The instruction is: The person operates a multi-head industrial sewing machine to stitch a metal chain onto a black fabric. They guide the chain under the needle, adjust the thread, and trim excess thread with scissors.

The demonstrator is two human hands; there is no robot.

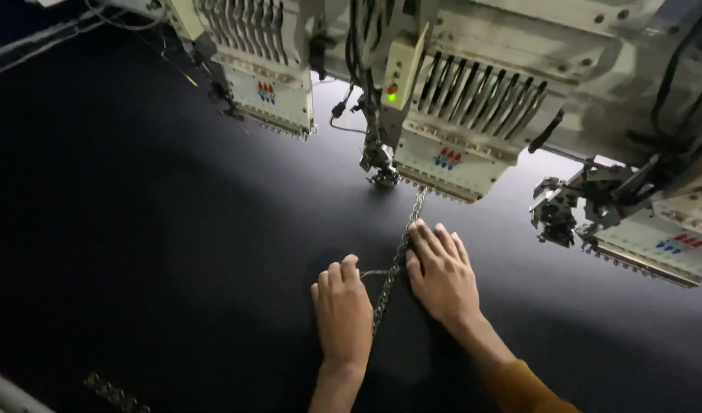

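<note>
Left hand [343,313] lies palm-down on the dark cloth [152,229], fingers loosely together and open, fingertips touching a short silver offshoot of the stitched strip [397,264]; it grips nothing. Right hand [441,274] is also flat and open, fingers spread slightly, index edge pressed right against the strip's right side. The strip runs between the two hands: a narrow, metallic, chain-like line that starts under the middle head's needle [384,177] and slants down-left toward the left wrist. It is shiny and bumpy against the smooth matte cloth. The cloth is stretched flat over the counter, with a wide open run to the left and in front of the hands. There is less room behind: three machine heads overhang the far edge. The middle head [458,115] sits just past the right fingertips, a boxy cream casing with a row of dark slotted levers and a green lamp. The left head [267,69] is well apart, and the right head [641,222] is near the right forearm side, with exposed metal linkage. A second short silver strip [110,391] lies at the near-left edge, apart from both hands. A mustard sleeve [526,390] shows at the right wrist.
</note>
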